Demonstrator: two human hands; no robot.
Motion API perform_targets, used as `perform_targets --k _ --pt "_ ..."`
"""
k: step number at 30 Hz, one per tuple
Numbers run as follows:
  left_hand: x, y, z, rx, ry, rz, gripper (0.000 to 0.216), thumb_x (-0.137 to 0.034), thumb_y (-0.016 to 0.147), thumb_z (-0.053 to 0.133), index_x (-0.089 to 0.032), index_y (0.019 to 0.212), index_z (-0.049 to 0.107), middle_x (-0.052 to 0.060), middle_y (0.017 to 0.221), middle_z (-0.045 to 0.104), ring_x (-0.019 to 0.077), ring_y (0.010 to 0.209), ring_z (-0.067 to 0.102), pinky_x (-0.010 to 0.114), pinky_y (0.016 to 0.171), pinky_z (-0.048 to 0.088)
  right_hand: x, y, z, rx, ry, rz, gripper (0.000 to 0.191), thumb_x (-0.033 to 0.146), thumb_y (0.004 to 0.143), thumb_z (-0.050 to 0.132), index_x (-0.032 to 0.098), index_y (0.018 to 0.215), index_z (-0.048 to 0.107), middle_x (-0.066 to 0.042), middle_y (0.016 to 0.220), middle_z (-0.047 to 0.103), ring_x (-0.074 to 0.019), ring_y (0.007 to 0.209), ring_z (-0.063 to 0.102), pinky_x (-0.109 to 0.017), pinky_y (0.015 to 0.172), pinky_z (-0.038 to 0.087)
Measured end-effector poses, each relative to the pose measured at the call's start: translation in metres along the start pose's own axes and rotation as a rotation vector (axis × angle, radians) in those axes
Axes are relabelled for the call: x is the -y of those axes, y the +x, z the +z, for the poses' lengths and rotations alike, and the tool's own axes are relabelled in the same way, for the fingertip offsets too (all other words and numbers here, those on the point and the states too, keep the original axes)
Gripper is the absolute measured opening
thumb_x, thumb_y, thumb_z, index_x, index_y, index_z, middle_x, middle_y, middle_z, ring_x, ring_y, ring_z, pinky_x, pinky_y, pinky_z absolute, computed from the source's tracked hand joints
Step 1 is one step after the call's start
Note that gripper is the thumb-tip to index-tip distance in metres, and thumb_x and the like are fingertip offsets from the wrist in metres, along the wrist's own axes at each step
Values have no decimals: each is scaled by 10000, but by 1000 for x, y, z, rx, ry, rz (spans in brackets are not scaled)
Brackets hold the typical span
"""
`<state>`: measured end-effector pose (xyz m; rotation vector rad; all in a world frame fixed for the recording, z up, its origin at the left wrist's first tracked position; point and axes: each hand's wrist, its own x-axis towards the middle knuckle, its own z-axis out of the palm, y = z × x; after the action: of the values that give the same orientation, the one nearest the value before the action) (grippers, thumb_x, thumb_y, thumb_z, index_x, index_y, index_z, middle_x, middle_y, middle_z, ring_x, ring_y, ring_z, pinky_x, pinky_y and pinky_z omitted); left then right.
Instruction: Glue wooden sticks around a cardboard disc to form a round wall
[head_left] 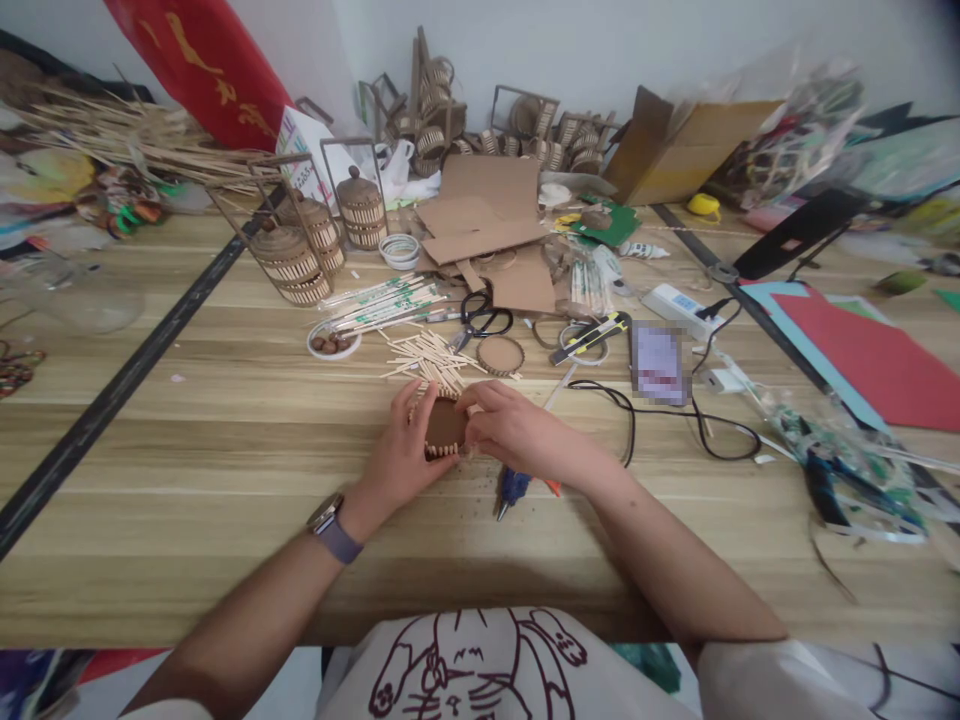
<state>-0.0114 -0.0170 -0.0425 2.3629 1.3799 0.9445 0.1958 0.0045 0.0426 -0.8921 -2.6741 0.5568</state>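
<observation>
My left hand [401, 450] and my right hand [510, 430] meet over a small round cardboard piece [444, 425] ringed with short wooden sticks. The left hand cups its left side, fingers curled round the rim. From the right, my other hand pinches its top edge. A pile of short wooden sticks [427, 358] lies just beyond the hands. A blue-handled tool [512, 488] lies on the table under my right wrist. A watch sits on my left wrist.
A cardboard disc [500, 354], scissors [480, 316], a utility knife [589, 338], a phone [658, 362] and black cables [675, 415] lie beyond and to the right. Finished stick baskets [296, 258] stand at the back left, cardboard sheets [487, 225] in the middle, red paper [870, 360] at the right.
</observation>
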Motion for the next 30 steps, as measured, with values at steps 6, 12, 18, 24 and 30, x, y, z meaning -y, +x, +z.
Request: perform_targets --k 6,12,18,24,30 --pt "0 0 0 5 -11 -8 1087 -264 701 818 -257 1524 109 205 1470 274 392 1400 337 579 1090 399 -4 1 15 -49 -130 -27 143 121 885 609 155 808 725 -155 1208 620 -299 1292 428 -481 1057 435" --pt "1 0 0 10 -26 -18 1026 -300 734 787 -241 1525 137 203 1488 275 387 1413 318 584 1102 379 -8 3 25 -86 -199 -59 156 163 917 592 145 823 715 -139 1175 645 -280 1267 471 -464 1075 425" --pt "1 1 -1 17 -16 -13 1029 -299 742 783 -254 1525 116 202 1490 265 383 1406 329 589 1096 384 -9 5 30 -129 -220 -72 133 173 904 619 139 814 710 -122 1175 662 -291 1263 470 -462 1052 447" --pt "-1 1 -1 16 -8 -9 1066 -262 726 794 -265 1526 88 205 1481 256 392 1402 331 594 1088 392 -7 7 31 -159 -225 -82 104 152 890 630 138 817 703 -139 1161 662 -289 1241 484 -481 1020 467" --pt "-1 0 -1 15 -17 -9 1084 -255 727 797 -273 1531 70 200 1484 248 387 1413 319 584 1098 389 -6 7 31 -162 -282 -124 119 152 920 591 142 853 689 -147 1192 645 -283 1236 480 -489 1029 453"
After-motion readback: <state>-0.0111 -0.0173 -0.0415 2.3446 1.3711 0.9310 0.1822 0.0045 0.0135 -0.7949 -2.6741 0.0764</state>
